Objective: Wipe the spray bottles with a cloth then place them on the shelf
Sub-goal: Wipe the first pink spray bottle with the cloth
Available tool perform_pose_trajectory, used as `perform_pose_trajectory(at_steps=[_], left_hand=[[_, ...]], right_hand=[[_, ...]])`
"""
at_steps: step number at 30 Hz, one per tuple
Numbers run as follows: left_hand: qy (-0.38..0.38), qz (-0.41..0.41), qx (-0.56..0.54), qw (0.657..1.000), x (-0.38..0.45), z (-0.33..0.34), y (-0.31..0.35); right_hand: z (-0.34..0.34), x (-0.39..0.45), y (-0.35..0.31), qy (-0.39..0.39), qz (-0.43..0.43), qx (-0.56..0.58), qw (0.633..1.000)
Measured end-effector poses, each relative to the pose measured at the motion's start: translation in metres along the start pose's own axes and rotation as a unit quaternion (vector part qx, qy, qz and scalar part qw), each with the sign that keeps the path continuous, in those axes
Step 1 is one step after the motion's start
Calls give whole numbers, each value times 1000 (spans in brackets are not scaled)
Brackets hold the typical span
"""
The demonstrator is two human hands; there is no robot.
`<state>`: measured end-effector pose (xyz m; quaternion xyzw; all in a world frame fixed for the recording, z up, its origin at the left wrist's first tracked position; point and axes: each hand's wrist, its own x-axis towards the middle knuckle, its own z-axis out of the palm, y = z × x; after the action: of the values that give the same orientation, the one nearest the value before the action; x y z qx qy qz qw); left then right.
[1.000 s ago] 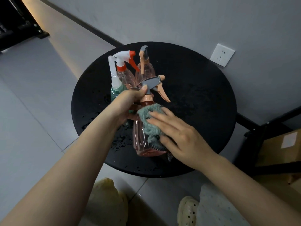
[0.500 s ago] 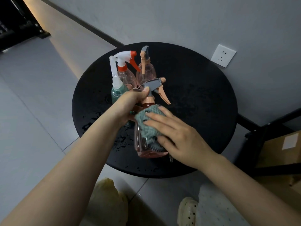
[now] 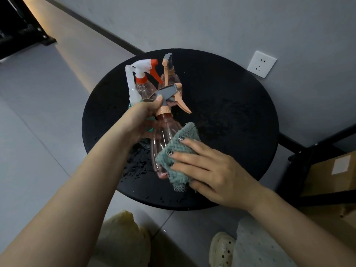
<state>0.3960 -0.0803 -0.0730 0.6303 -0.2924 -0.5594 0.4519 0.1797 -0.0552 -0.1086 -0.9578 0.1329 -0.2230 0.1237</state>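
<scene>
A round black tabletop (image 3: 231,116), wet with droplets, stands by a grey wall with a white socket (image 3: 261,66), and a cardboard box (image 3: 331,170) sits at the right.

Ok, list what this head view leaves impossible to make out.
- Green bottle: its body sits behind the left hand; only the white sprayer shows.
- Held pink bottle: its right side lies under the cloth and right hand.
- Shelf: cut off by the right edge.
- Box label: too small to read.
</scene>
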Motion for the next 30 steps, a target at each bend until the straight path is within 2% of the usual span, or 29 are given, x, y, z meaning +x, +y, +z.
perform_pose_trajectory(at_steps=[2,4,6,8,19,21,24,28,30], left_hand=[[0,5,-12,1000,0,-3,2],[0,10,-20,1000,0,-3,3],[-10,17,-16,1000,-1,-1,3],[-23,26,-14,999,-2,1,2],[-42,33,-10,999,-12,16,0],[-46,36,-20,998,-12,17,1],[-52,36,-50,997,-14,17,3],[-59,38,-62,996,-17,20,3],[-58,45,-54,996,-17,23,2]], right_hand=[[3,-4,-1,9,12,25,1000],[8,-4,-3,35,85,99,991],[11,-1,-3,67,179,205,960],[13,3,-3,92,231,281,927],[11,14,1,98,305,376,870],[9,14,1,94,315,421,845],[4,11,6,72,335,509,790],[2,7,9,38,361,559,745],[4,7,9,41,368,569,734]])
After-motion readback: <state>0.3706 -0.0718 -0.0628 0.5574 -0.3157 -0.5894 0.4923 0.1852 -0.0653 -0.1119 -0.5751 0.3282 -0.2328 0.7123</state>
